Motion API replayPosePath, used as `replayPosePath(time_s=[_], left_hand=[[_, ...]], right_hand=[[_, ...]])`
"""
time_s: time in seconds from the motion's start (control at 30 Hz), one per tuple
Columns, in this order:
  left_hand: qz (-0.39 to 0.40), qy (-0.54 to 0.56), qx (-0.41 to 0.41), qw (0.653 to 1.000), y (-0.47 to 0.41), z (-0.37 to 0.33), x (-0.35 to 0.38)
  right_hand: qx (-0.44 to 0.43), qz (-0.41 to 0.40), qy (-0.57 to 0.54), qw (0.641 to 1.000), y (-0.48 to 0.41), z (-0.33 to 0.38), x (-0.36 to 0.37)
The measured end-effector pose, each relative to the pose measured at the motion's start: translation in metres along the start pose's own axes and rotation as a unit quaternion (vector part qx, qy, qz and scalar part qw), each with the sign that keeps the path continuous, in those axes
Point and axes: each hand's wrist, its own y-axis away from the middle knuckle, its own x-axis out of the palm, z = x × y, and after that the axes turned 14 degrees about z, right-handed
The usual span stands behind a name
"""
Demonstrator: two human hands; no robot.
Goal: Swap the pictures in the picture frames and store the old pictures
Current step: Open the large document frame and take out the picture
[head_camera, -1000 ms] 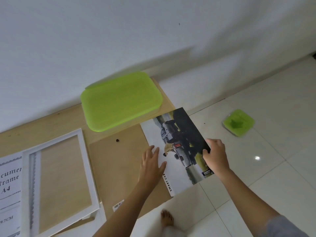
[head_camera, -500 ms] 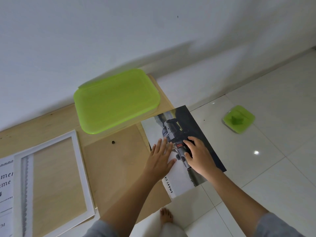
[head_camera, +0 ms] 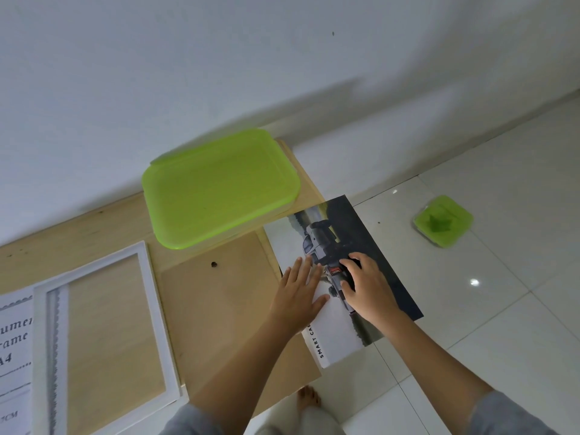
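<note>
Head view: one low wooden table (head_camera: 94,224) stands against a white wall, with tiled floor to its right.
Picture: one car print (head_camera: 370,233), marked "SMART CA…" along its near edge. It lies flat at the table's right edge. Its left part is over the board and its right part juts out past the edge above the floor. Its far left corner is just beside the big box.
Left hand (head_camera: 298,296): flat, with straight fingers spread. It rests on the picture's left side, and the heel of the palm is over the board.
Right hand (head_camera: 367,290): not gripping. Its fingers are arched with the tips pressing down on the middle of the picture, just beside the left hand.
Board: one brown backing board (head_camera: 226,309) with a small dark hole near its far edge. It lies between the frame and the picture and reaches the table's near edge.
Frame: one white frame (head_camera: 157,318), with bare wood showing through its opening. It lies left of the board, at the near edge.
Sheet: one printed insert (head_camera: 15,340) reading "…rame A4", partly under the frame's left side, at the table's left.
Boxes: two, both with green lids. The big one (head_camera: 219,186) sits at the far right corner. The small one (head_camera: 442,221) is on the floor, well apart from the table.
Foot: one bare foot (head_camera: 309,398) on the floor by the near edge.
</note>
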Motion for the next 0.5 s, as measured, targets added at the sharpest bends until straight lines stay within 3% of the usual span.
replayPosePath(time_s=[0.2,0.37,0.5], left_hand=[[0.025,0.020,0.023,0.999,0.008,0.013,-0.021],[-0.033,0.063,-0.001,0.997,0.044,0.052,-0.041],[-0.079,0.094,-0.060,0.991,0.106,0.117,-0.040]], right_hand=[[0.029,0.038,0.004,0.999,0.000,0.015,-0.012],[0.002,0.031,-0.019,0.999,-0.007,0.063,-0.020],[-0.053,0.029,-0.019,0.998,-0.018,0.146,-0.013]])
